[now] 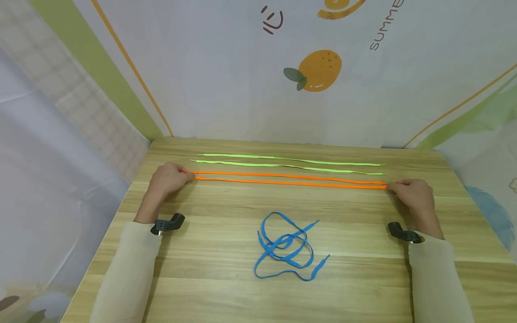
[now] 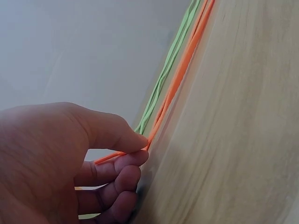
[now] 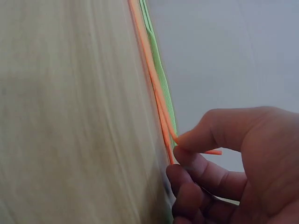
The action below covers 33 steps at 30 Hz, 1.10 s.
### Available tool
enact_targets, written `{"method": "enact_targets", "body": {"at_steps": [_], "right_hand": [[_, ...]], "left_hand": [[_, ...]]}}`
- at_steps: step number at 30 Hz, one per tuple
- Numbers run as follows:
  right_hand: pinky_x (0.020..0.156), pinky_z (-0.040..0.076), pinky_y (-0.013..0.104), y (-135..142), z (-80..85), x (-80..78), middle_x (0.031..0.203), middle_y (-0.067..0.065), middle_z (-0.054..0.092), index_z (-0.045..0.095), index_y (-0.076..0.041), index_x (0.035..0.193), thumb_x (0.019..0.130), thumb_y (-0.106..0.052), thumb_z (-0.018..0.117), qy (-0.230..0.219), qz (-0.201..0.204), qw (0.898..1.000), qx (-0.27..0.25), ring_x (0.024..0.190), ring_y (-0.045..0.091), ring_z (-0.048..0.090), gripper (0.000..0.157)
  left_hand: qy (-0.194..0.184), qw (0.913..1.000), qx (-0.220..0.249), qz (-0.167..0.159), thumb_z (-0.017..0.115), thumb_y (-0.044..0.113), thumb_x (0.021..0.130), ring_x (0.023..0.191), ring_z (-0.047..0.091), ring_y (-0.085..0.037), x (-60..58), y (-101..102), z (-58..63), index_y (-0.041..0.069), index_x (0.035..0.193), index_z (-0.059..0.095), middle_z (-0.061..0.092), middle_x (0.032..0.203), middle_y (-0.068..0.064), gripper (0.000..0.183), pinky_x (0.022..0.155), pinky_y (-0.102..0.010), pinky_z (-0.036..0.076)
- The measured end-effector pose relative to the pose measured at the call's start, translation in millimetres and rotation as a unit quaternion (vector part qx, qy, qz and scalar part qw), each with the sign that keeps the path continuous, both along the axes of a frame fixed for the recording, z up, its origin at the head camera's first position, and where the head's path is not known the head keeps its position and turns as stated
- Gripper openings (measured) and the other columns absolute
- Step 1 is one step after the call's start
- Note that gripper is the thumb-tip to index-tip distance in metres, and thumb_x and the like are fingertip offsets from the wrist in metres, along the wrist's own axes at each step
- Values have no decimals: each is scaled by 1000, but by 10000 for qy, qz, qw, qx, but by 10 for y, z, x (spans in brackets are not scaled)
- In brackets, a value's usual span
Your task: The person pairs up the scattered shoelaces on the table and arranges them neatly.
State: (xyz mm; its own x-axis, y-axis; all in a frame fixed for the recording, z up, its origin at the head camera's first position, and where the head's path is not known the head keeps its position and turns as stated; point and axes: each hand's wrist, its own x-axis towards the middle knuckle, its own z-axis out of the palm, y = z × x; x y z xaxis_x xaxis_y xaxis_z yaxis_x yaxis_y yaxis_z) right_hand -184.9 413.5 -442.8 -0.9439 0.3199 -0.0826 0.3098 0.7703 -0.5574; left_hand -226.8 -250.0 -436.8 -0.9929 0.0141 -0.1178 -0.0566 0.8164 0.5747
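Note:
Two orange shoelaces (image 1: 282, 181) run side by side, nearly straight, across the table between the hands. My left hand (image 1: 170, 178) pinches orange lace between thumb and index finger at their left end; a short orange tip (image 2: 110, 157) pokes out behind the pinch in the left wrist view. At the right end, my right hand (image 1: 414, 195) pinches one orange strand, its tip (image 3: 214, 152) sticking out past the thumb. The other orange strand (image 3: 167, 144) passes down by the curled fingers. Behind them lie two light green shoelaces (image 1: 274, 165), stretched parallel to the orange ones.
A blue shoelace (image 1: 288, 258) lies in a loose tangle on the wooden table (image 1: 214, 260), nearer the person and between the forearms. Behind the table's back edge hangs a white printed curtain (image 1: 226, 89). Each wrist carries a black camera mount (image 1: 169, 223).

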Motion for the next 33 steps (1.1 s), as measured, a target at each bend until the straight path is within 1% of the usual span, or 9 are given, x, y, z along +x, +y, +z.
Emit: {"method": "enact_targets", "body": {"at_steps": [4,9,15,19,23,25,28,33], "right_hand": [[79,47,39,14,-3,-2,134,35,66,71,12,128,103,-36,65,-59,130,9999,18,118,50,62,55],[80,47,41,24,-7,0,138,37,63,69,12,132,104,-38,64,-218,305,9993,12,119,52,60,57],[77,47,41,27,-9,-10,130,35,67,71,10,127,104,-37,63,-190,497,9985,135,111,48,63,53],[76,47,40,34,-7,-18,125,33,69,72,9,125,104,-37,63,-184,535,9982,205,107,46,64,51],[76,47,41,47,-5,-24,127,33,69,72,8,126,104,-39,63,-245,550,9979,249,107,46,64,52],[77,48,41,52,1,-25,129,33,68,72,8,127,104,-40,63,-287,576,9976,265,109,48,64,54],[78,48,42,58,16,-22,130,34,67,71,8,128,105,-42,62,-349,632,9970,281,112,49,64,56],[78,48,41,69,43,-8,124,32,70,71,8,129,106,-43,60,-409,627,9967,329,110,49,64,57]], "left_hand": [[-5,10000,-39,8,71,32,94,72,56,-22,5,7,4,-1,105,81,73,89,-8,36,61,-34,40],[-74,9999,-152,21,71,34,94,75,57,-24,6,9,7,2,104,81,73,91,-8,35,61,-34,41],[-141,9996,-217,92,67,33,93,78,58,-25,31,26,34,6,100,79,72,94,-8,30,63,-35,42],[-124,9997,-191,106,66,33,92,77,58,-25,41,26,43,8,96,77,71,91,-6,28,63,-35,42],[-105,9998,-169,93,68,34,93,76,57,-24,39,17,39,8,94,77,70,88,-5,28,62,-35,41],[-107,9997,-185,93,69,36,94,76,58,-24,39,6,37,7,95,78,71,90,-6,30,62,-35,41],[-132,9996,-216,100,69,39,96,78,59,-25,43,-8,37,6,100,79,73,96,-9,35,63,-36,43],[-171,9995,-253,99,70,41,97,86,63,-29,48,-30,46,3,109,80,76,109,-16,41,67,-37,45]]}}
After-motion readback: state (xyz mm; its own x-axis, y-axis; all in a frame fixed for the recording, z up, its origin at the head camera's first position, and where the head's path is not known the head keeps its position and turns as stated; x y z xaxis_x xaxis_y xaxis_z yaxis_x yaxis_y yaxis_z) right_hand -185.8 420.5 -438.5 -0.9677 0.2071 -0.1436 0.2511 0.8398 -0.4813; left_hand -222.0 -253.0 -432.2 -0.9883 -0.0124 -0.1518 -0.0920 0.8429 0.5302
